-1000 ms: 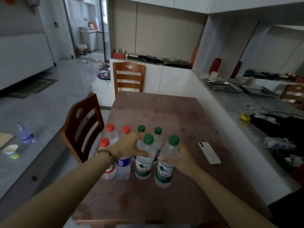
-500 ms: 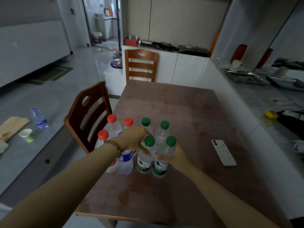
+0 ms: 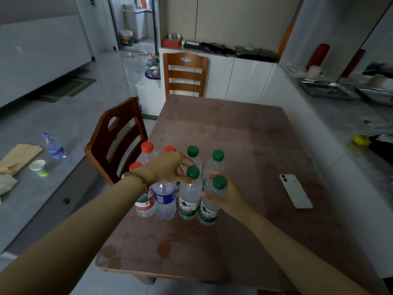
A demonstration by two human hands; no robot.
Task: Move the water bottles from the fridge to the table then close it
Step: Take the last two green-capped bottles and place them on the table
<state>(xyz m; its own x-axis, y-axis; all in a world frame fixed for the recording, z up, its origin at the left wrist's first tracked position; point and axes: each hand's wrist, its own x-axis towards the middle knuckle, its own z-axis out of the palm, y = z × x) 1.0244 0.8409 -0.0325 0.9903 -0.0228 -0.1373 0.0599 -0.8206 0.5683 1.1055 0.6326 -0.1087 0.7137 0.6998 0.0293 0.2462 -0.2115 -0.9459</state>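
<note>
Head view: both green-cap bottles now stand on the table; left hand loosening, right hand still wrapped around its bottle. Fridge next, probably.

Clear plastic water bottles with smooth green and red caps stand on a glossy, reddish table, beside lacquered wooden chairs and polished grey floor tiles.
</note>
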